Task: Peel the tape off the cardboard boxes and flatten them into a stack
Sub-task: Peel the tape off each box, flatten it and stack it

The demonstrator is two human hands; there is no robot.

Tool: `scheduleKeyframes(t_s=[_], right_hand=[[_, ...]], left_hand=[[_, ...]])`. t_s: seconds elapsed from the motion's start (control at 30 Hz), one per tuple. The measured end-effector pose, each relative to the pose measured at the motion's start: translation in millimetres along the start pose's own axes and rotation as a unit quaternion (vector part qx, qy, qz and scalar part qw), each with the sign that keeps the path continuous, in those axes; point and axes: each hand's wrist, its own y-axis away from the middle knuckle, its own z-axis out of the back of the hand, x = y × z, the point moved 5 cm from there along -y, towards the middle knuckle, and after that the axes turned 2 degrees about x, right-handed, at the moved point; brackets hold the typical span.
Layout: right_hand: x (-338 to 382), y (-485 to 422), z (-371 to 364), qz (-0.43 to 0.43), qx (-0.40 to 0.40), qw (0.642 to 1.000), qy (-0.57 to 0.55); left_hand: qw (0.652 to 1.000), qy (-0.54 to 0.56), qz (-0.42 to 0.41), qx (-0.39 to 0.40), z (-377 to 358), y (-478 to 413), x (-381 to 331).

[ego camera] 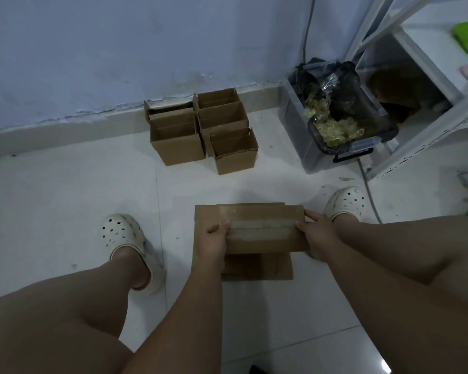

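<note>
Two ends of taped box [265,233] gripped: left hand [214,238], right hand [319,233]; bin [300,147] holds crumpled tape [335,130].

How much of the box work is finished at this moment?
Done: flattened cardboard lies on the floor, and crumpled tape lies in the bin. In hand: the left hand and right hand hold a taped box. Left: several open boxes stand by the wall.

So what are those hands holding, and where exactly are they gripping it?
A taped cardboard box, by its two ends: the left hand grips the left end, the right hand the right end.
</note>
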Motion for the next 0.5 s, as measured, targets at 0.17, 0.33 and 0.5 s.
scheduleKeyframes(t_s=[0.17,0.33,0.5], right_hand=[[-4,-5,2,-0.008,-0.017,1.000,-0.016],[-9,-3,5,-0.053,-0.040,0.998,0.012],[-1,-2,6,-0.008,-0.055,0.992,0.113]], left_hand=[[0.999,0.041,0.018,0.027,-3,1,-10],[0.993,0.097,0.055,0.037,-1,2,-13],[0.985,0.114,0.096,0.081,-2,5,-6]])
